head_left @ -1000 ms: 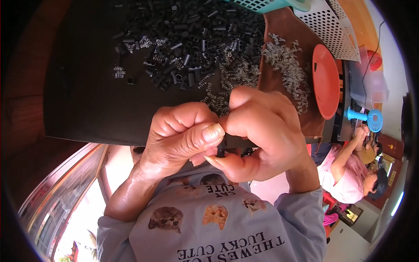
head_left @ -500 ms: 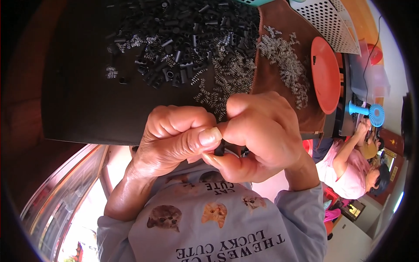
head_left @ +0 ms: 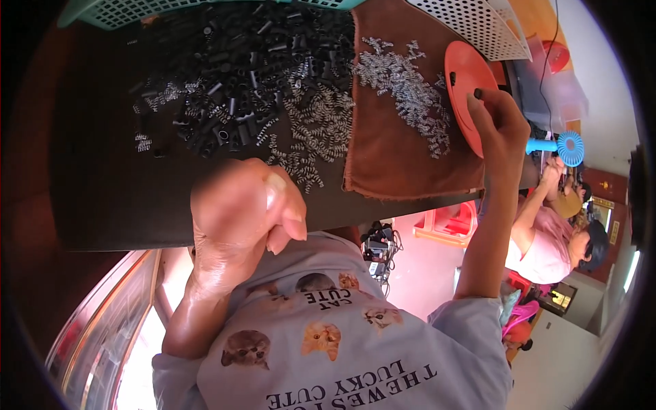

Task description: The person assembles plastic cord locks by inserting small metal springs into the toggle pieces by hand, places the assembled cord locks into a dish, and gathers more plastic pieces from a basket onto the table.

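Over the red plate [head_left: 467,63] at the right, my right hand [head_left: 504,130] pinches a small black cylindrical piece [head_left: 478,93] between thumb and fingertips. Another small black piece [head_left: 452,79] lies on the plate. My left hand [head_left: 239,208] is curled closed above the table's near edge; whatever its fingers hold, if anything, is hidden. Beyond it spreads a heap of short black plastic tubes [head_left: 254,78], with small metal coil springs [head_left: 314,126] mixed along its right side. More coil springs [head_left: 403,85] lie on the brown cloth [head_left: 389,167].
A green basket [head_left: 130,14] stands along the far edge and a white perforated basket [head_left: 471,24] at the far right. Beyond the plate is a blue handheld fan [head_left: 569,148]. A person in pink [head_left: 550,239] sits at the right, near a red stool [head_left: 451,222].
My hands have come apart. The right one has moved right and away to the red plate with a black piece; the left has shifted slightly left. The view has turned somewhat to the right.
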A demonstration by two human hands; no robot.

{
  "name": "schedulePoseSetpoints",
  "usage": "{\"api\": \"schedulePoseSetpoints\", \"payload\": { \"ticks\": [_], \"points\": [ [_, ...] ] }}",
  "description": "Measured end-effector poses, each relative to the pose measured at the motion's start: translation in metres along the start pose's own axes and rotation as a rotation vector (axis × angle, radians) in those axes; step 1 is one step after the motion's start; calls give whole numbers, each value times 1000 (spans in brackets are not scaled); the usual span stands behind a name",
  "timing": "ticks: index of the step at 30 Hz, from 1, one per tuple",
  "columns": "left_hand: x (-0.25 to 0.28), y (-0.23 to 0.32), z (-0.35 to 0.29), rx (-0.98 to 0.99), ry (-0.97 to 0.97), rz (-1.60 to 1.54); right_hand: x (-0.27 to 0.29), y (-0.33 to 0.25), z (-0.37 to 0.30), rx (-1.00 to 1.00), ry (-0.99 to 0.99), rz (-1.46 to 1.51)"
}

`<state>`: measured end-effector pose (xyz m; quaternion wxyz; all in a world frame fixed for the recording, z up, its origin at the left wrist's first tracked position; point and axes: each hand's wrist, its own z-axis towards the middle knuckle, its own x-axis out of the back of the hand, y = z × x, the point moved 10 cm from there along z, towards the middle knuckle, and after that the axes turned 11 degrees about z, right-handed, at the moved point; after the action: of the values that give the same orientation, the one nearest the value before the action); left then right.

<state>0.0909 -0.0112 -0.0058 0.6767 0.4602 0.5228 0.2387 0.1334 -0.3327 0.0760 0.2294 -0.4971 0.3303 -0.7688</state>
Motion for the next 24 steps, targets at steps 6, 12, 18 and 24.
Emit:
{"api": "schedulePoseSetpoints", "payload": {
  "ticks": [6,12,18,24],
  "points": [
    [15,1,-3,-33,159,-185,-2,8,1,22,-58,37],
    [17,25,-7,-156,201,-77,-83,-96,-45,430,-443,55],
    [34,29,-12,-212,264,-57,-143,-123,-72,608,-638,202],
    [29,22,-23,-222,227,-40,-179,-142,-80,654,-736,56]
  ]
}}
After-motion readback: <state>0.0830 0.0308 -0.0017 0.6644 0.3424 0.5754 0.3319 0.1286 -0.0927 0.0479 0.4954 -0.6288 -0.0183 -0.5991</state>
